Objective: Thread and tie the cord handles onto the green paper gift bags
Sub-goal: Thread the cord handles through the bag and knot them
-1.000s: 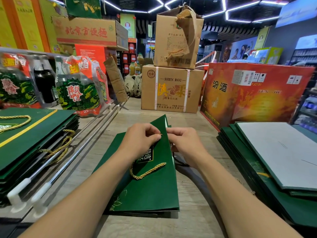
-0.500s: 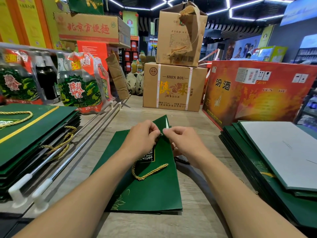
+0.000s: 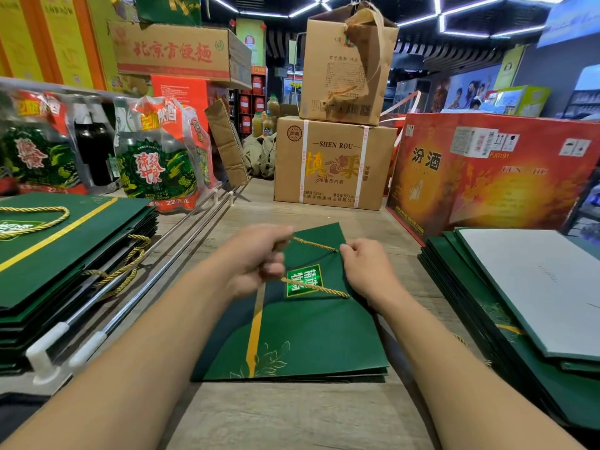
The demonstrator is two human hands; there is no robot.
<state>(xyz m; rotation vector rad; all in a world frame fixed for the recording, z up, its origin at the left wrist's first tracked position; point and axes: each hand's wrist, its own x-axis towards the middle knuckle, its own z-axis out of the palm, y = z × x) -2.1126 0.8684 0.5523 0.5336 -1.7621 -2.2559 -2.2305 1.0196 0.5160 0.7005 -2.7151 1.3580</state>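
Tabletop [image 3: 292, 414]: our left hand [image 3: 256, 258] and right hand [image 3: 367, 271] grips clamp cord [image 3: 316, 244]; bag [image 3: 311, 336] likely untied, 3 o'clock stack [image 3: 480, 319] pending.

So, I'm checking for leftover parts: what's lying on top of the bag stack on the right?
A pale flat sheet lies on the right stack, covering most of it; only green edges show. Whatever lies directly beneath the sheet is hidden.

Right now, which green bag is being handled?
The lone middle bag: left hand and right hand grip its gold cord. The left stack and right stack lie untouched.
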